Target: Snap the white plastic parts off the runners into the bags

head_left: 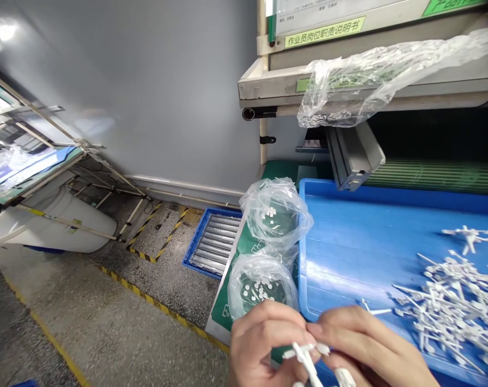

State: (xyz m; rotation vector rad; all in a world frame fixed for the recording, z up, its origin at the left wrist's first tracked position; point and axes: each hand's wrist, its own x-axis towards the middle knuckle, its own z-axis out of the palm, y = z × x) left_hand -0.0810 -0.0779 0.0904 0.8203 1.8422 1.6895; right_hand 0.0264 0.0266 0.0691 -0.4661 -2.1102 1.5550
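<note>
At the bottom of the head view, my left hand [268, 341] and my right hand [362, 344] meet with their fingertips close together. Both have closed fingers around a white branched plastic piece [305, 361], whose arms stick out below and between them. Just beyond my left hand lies an open clear plastic bag [238, 293] with several small white parts [261, 290] in it. To the right, a blue tray [344, 236] holds a pile of white branched pieces [457, 301].
A second clear bag [252, 209] with small white parts stands behind the first. Above the tray are a metal bracket [354, 156] and a shelf [276, 88] with a draped plastic bag [360, 80]. A blue crate [205, 242] is on the floor to the left.
</note>
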